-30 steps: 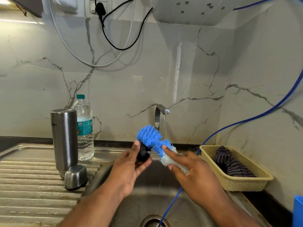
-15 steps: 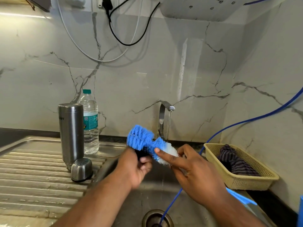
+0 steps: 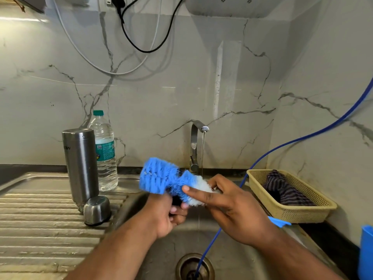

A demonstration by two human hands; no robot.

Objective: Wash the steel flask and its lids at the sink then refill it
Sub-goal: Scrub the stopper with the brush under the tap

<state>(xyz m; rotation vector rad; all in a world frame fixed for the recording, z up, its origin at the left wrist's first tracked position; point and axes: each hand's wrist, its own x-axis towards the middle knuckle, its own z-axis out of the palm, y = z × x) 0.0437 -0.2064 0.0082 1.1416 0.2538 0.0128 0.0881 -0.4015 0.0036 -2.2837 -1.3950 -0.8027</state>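
Centrally, the left hand (image 3: 167,219) is gripping a black lid (image 3: 176,200) in curled fingers (image 3: 178,216), the right hand (image 3: 234,209) is grasping the blue brush (image 3: 159,176) against it; the flask (image 3: 80,164) is standing at middle left.

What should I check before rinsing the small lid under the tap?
1. Left hand grips the black lid: ok.
2. Right hand holds the brush against it: ok.
3. Tap runs a thin stream: ok.
4. Lid scrubbed clean: cannot tell, mostly hidden.
5. Drain free: not ok, blue hose runs into it.
6. Flask and steel cap stand clear on the drainboard: ok.
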